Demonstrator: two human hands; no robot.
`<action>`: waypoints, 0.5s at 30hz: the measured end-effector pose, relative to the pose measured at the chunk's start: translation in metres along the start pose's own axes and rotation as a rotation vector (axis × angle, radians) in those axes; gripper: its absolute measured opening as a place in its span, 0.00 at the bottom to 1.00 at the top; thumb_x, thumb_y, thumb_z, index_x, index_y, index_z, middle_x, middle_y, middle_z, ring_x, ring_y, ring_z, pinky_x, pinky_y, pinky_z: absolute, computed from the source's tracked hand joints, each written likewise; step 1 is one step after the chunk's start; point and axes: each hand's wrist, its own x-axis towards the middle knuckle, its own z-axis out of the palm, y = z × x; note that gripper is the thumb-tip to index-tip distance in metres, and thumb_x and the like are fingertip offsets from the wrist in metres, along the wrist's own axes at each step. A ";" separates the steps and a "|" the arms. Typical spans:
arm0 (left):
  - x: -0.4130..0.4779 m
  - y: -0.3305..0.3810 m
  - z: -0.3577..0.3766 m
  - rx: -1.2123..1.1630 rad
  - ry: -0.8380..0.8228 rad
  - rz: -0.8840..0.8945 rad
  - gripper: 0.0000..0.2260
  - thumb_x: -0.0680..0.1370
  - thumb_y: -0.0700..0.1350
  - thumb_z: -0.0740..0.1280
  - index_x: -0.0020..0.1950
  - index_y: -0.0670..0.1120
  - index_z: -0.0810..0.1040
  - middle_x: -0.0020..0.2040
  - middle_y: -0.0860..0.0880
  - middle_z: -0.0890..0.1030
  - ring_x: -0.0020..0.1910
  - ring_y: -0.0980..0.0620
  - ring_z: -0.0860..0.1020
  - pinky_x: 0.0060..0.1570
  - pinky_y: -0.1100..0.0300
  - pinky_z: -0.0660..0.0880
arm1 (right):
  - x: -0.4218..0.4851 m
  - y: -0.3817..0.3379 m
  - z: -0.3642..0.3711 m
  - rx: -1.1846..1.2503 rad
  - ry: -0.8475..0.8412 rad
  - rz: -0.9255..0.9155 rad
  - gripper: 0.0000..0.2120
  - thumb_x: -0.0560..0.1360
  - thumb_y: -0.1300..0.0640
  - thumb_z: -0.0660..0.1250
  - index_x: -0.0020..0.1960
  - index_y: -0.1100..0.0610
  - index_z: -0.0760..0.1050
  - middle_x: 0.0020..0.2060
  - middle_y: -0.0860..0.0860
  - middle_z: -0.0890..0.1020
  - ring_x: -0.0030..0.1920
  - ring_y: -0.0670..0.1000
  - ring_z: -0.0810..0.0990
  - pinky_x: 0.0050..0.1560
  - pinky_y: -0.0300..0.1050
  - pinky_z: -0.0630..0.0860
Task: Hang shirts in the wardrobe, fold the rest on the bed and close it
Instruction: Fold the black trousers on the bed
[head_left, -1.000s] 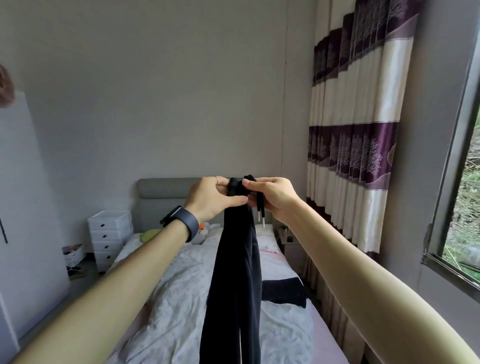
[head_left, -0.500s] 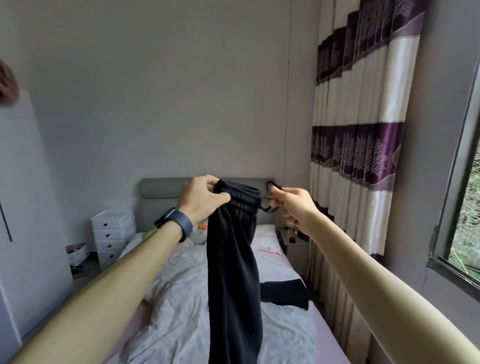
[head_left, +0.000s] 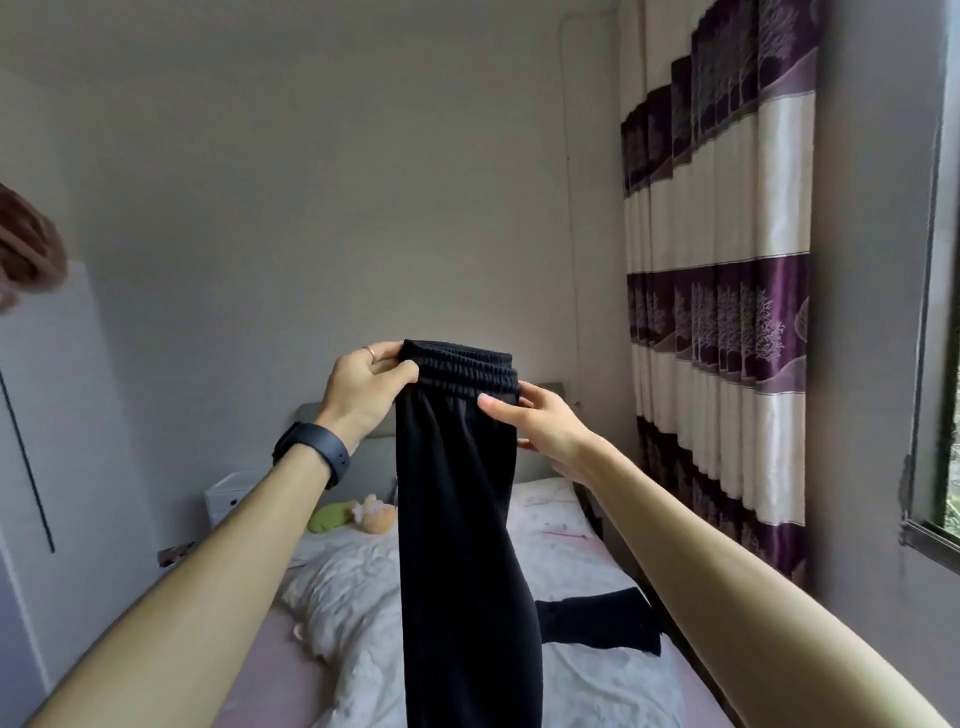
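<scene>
Black trousers (head_left: 462, 519) with an elastic waistband hang straight down in front of me, above the bed (head_left: 363, 597). My left hand (head_left: 366, 395) grips the left end of the waistband, thumb in front. My right hand (head_left: 535, 428) holds the right end just under the waistband, thumb on the front and fingers behind the cloth. The trouser legs run out of view at the bottom. A folded black garment (head_left: 597, 623) lies on the bed at the right. The white wardrobe (head_left: 47, 441) stands at the far left.
A crumpled white duvet (head_left: 343, 587) covers the bed, with plush toys (head_left: 358, 517) near the grey headboard. A white drawer unit (head_left: 223, 496) stands left of the bed. Purple and cream curtains (head_left: 727, 312) and a window (head_left: 940, 364) fill the right side.
My hands have moved apart and up, spreading the waistband flat. The right hand has let go of the drawstring and now holds the waistband's right end. The view has tilted.
</scene>
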 end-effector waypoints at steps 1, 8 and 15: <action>-0.001 0.001 -0.006 0.000 0.021 0.007 0.12 0.75 0.38 0.69 0.55 0.52 0.82 0.50 0.53 0.86 0.50 0.59 0.83 0.62 0.54 0.77 | 0.001 -0.005 0.007 0.036 0.042 -0.023 0.16 0.74 0.48 0.76 0.60 0.50 0.80 0.53 0.45 0.86 0.49 0.42 0.85 0.44 0.37 0.77; -0.013 0.010 -0.046 0.245 0.207 0.176 0.15 0.80 0.46 0.66 0.66 0.51 0.76 0.57 0.58 0.78 0.41 0.72 0.76 0.39 0.81 0.67 | 0.006 -0.043 0.043 -0.248 0.371 -0.279 0.19 0.72 0.39 0.74 0.57 0.47 0.79 0.49 0.42 0.84 0.49 0.40 0.81 0.50 0.32 0.75; -0.062 0.030 -0.070 0.296 0.196 0.192 0.20 0.82 0.48 0.64 0.74 0.46 0.71 0.59 0.55 0.76 0.53 0.61 0.74 0.54 0.72 0.65 | -0.037 -0.072 0.067 -0.492 0.441 -0.339 0.18 0.76 0.36 0.66 0.54 0.49 0.80 0.43 0.44 0.84 0.47 0.48 0.82 0.50 0.47 0.79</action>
